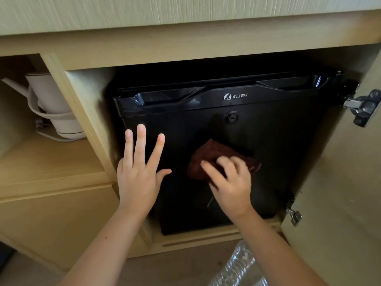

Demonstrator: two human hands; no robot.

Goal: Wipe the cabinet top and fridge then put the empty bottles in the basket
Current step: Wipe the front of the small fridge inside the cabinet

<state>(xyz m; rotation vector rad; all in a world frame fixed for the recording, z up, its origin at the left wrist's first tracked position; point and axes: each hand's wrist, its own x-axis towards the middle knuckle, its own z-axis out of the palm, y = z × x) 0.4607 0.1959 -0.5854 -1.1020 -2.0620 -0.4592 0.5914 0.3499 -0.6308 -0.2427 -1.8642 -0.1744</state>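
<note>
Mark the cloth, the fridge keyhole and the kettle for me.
brown cloth point(214, 153), head view, its upper exposed fold.
fridge keyhole point(231, 118), head view, centre of the lock.
white kettle point(50, 94), head view, side of its body.

My right hand point(228, 180) was motion-blurred and covered the lower part of the brown cloth point(216, 153). Crinkled clear plastic point(237, 267) ran off the bottom edge; couldn't tell what it was. Open cabinet door point(350, 193) clipped at right edge.

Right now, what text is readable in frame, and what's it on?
"WELLWAY": white lettering beside a small logo, on the black fridge door, above the lock.
No other text visible: none on the kettle, cloth or hinge.
</note>
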